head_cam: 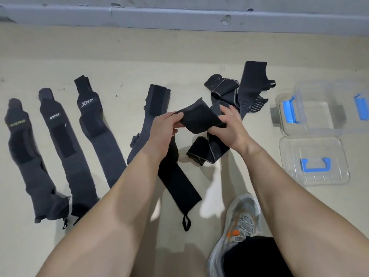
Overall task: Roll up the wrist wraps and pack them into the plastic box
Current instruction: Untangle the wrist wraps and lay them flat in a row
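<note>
Left hand (161,124) and right hand (231,126) hold a black wrist wrap (199,116) above the floor (139,56), fingers (170,118) pinching the cloth. Rolling looks barely begun; tight, even turns come next, then the open plastic box (317,114) at right.

Bare floor (259,130) runs from my right hand (231,128) to the open plastic box (327,90). Its lid (313,148) lies just in front; tangled wraps (225,86) crowd the far side, my shoe (239,222) the near.

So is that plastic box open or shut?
Open. The box has nothing on top; its lid lies on the floor beside it. Nothing shows inside.
</note>
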